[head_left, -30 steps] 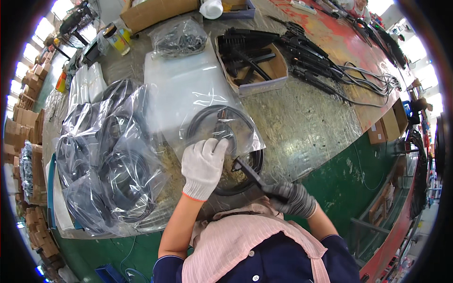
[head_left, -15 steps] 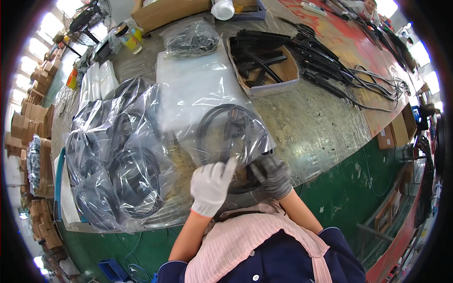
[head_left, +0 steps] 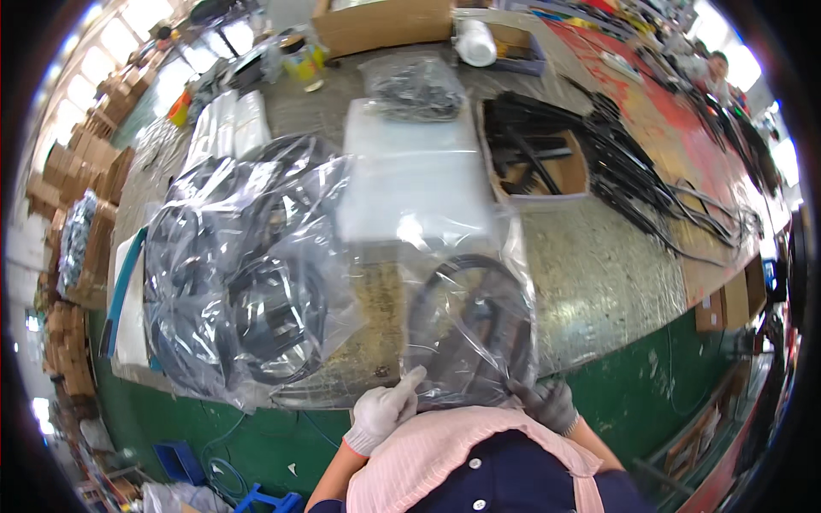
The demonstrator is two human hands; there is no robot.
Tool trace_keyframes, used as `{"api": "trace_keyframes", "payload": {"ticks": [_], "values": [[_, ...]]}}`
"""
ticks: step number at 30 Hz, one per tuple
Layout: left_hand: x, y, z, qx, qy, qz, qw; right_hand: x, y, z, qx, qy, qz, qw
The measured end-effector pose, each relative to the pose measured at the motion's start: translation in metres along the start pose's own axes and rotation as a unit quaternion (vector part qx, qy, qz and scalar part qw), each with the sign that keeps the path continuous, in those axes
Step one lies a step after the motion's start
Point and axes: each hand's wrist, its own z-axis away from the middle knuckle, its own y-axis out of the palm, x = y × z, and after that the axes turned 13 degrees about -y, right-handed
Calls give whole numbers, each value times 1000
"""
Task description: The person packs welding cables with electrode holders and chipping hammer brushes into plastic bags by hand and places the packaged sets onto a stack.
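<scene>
"Where does the bag lie?"

"A clear plastic bag (head_left: 466, 359) lies at the near edge of a worn table (head_left: 599, 282), between the left hand (head_left: 385, 410), gloved in white, and the right hand (head_left: 547, 403), gloved in dark grey. Its long axis runs away from that edge, toward a stack of flat clear sleeves (head_left: 410, 175)."

"Which hand is nearer?"

"Neither, clearly. Each is at one near corner, with the bag stretching ahead of both. The left has its fingers curled and one digit extended against the film; the right, blurred, has its fingertips at the opposite edge. Whether either pinches the plastic, I cannot tell."

"And inside?"

"A black cable coil (head_left: 470, 262), with a dark shape within the ring that glare and blur leave unclear."

"The other containers?"

"At left, a spread of filled clear bags (head_left: 274, 329) shows more black coils. Atop the sleeves, a smaller bag (head_left: 415, 90) holds dark pieces too tangled to identify. To the right, an open cardboard box (head_left: 579, 167) is loaded with long black parts (head_left: 532, 162)."
</scene>
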Motion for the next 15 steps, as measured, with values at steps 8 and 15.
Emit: {"api": "trace_keyframes", "payload": {"ticks": [8, 15], "values": [[-92, -121, -13, -160, 400, 274, 860, -171, -13, 44, -300, 221, -331, 867], [-82, -178, 39, -248, 62, 547, 797, -273, -54, -251, -127, 182, -767, 603]]}}
